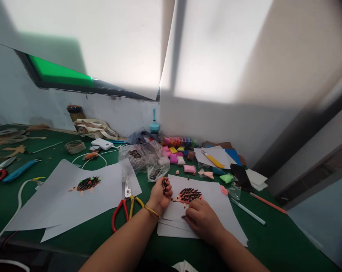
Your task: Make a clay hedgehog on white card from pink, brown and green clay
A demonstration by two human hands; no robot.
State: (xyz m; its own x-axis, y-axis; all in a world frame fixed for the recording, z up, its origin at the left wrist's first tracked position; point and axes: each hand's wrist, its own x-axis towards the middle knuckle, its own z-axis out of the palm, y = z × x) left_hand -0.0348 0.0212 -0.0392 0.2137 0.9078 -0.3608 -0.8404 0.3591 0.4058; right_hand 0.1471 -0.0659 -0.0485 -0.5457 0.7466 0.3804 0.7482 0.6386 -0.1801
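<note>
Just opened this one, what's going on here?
A person is working on a hedgehog picture with both hands. The left hand is curled around a bunch of dark seeds. The right hand, pinching a small dark piece, is at the picture's lower edge. Dark spikes cover much of its back. Another hedgehog picture, with green dots, lies to the left.

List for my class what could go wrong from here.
1. The left hand cups several dark seeds; if its fingers loosen, some could spill onto the paper.
2. The right hand is right at the hedgehog picture's lower edge, so it might nudge pieces out of place.
3. The left forearm is close to the red-handled tool and might knock it.
</note>
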